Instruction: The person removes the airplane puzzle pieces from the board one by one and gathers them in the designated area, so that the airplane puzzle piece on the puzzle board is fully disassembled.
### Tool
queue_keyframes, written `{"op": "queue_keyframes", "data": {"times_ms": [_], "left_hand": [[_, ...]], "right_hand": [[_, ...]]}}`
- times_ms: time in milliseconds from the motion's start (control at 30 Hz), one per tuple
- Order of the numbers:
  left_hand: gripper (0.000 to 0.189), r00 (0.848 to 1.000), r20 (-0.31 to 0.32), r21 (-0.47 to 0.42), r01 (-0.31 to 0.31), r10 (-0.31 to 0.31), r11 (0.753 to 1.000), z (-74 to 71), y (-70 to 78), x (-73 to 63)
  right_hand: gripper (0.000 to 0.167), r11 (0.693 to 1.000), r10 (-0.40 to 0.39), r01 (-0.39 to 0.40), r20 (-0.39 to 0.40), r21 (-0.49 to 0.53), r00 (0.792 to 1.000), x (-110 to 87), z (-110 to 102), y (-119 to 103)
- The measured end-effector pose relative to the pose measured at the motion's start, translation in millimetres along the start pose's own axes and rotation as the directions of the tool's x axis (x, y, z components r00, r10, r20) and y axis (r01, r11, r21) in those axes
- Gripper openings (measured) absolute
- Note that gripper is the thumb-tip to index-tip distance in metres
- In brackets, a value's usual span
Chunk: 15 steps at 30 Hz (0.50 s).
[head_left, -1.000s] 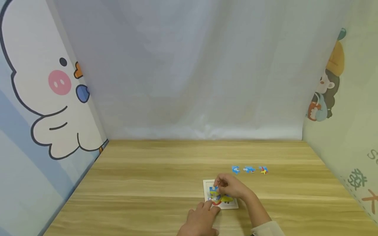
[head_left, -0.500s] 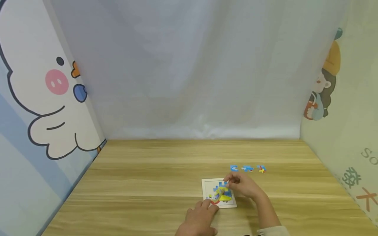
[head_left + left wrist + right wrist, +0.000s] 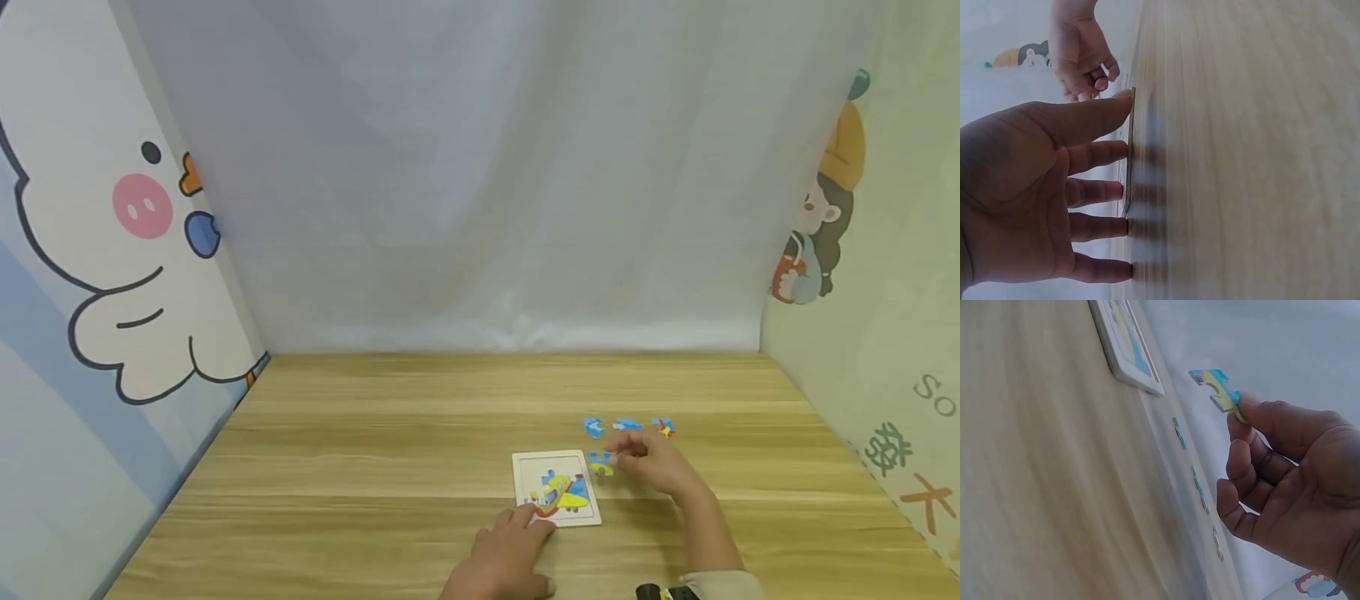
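A blue and yellow jigsaw piece [image 3: 1219,389] is pinched between the thumb and forefinger of my right hand [image 3: 1291,456], held above the table just right of the puzzle board. The square, pale-framed puzzle board [image 3: 528,473] lies flat and holds part of a blue, yellow and red picture. Its upper part shows bare backing. My left hand [image 3: 504,554] rests at the board's near left corner, its fingers extended. In the left wrist view, the thumb and some fingertips of the left hand [image 3: 1029,194] touch the board's edge.
Three loose jigsaw pieces lie in a row behind the right hand: a blue one [image 3: 593,427], another mostly blue [image 3: 627,425], and one with red and yellow [image 3: 664,427]. A pale curtain [image 3: 480,208] hangs behind the wooden table [image 3: 360,433].
My right hand has lifted the blue and yellow piece off the board and carried it right. More bare backing shows on the board. My left hand has stayed at the corner.
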<state>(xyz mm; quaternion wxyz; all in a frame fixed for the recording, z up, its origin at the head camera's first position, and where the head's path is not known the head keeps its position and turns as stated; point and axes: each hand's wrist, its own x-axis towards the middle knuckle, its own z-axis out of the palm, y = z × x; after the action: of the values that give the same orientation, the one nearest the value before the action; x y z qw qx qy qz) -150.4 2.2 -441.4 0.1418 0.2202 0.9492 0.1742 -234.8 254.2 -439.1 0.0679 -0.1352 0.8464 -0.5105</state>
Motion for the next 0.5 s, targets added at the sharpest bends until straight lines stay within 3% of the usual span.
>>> {"op": "queue_keyframes", "data": {"times_ms": [300, 500], "left_hand": [[0.053, 0.999, -0.038, -0.079, -0.022, 0.019, 0.997, -4.4, -3.1, -5.1], [0.052, 0.996, -0.075, -0.033, -0.045, 0.042, 0.998, -3.4, 1.5, -3.1]], "right_hand": [[0.017, 0.996, 0.030, -0.036, -0.061, -0.087, 0.998, 1.5, -15.2, 11.6], [0.016, 0.990, 0.081, -0.089, -0.078, -0.112, 0.994, 8.9, -14.6, 18.6]]}}
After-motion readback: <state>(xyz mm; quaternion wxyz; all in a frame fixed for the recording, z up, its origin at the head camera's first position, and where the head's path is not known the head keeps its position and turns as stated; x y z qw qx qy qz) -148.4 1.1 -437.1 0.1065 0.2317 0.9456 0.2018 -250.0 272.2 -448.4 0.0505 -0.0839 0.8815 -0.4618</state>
